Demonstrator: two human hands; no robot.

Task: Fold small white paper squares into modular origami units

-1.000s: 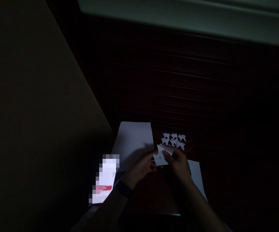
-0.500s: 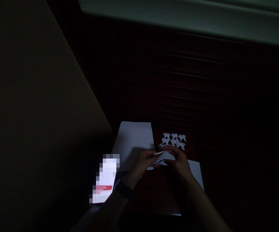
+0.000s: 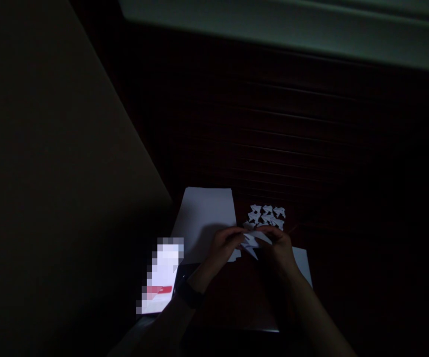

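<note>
A partly folded piece of white paper (image 3: 251, 242) is held up between both hands above the dark table. My left hand (image 3: 225, 246) pinches its left side, and my right hand (image 3: 280, 247) grips its right side. Pointed flaps show between the hands, one hanging downward. Some of the fingertips are hidden behind the paper. Just beyond the hands, several small folded paper figures (image 3: 267, 210) lie in rows; the nearest row is partly covered by my fingers.
A stack of white paper sheets (image 3: 207, 213) lies at the left of the table (image 3: 244, 302). Beside my left forearm glows a lit screen (image 3: 164, 267), partly pixelated. Another white sheet (image 3: 302, 265) shows beyond my right forearm. A wall (image 3: 69, 148) rises on the left.
The folded paper has turned and opened between my hands; a pointed flap now hangs down where a flatter shape was. Both hands have shifted slightly around it.
</note>
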